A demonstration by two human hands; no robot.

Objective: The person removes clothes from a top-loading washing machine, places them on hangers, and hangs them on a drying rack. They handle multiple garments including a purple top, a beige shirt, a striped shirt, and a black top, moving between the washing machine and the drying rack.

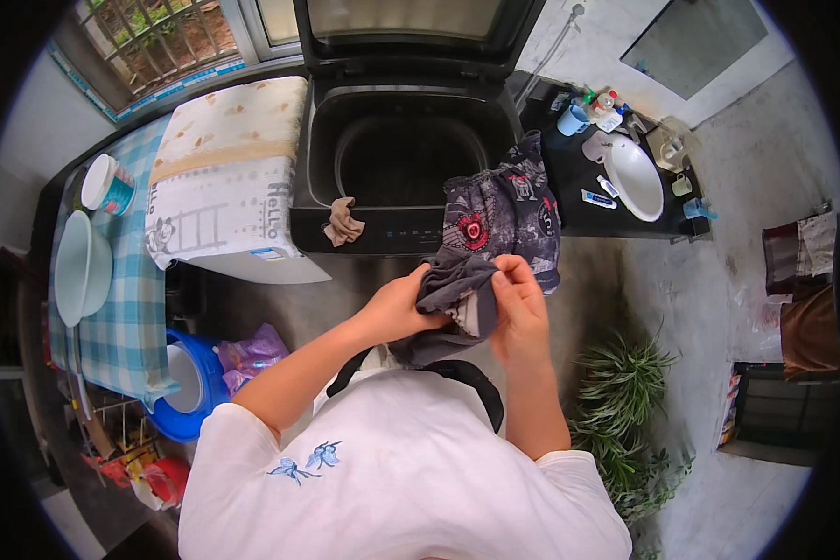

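My left hand [401,304] is closed on a bunched dark grey garment [450,282], its fingers partly hidden in the folds. On the other side my right hand [520,313] pinches the edge of the same cloth, where a pale patch shows. A dark printed garment [523,201] with a red motif hangs over the front right of a black top-loading washing machine [322,154]. It meets the grey cloth in my hands; whether the two are one piece I cannot tell. A small beige crumpled cloth [343,222] lies on the machine's front rim. The lid [401,19] stands raised.
A covered white appliance [219,210] stands left of the machine, beside a checked-cloth table [126,308] with a pale basin [84,271]. At right, a black counter [579,215] holds a white sink [637,182] and toiletries. Plants [621,383] and a blue tub [182,420] flank me.
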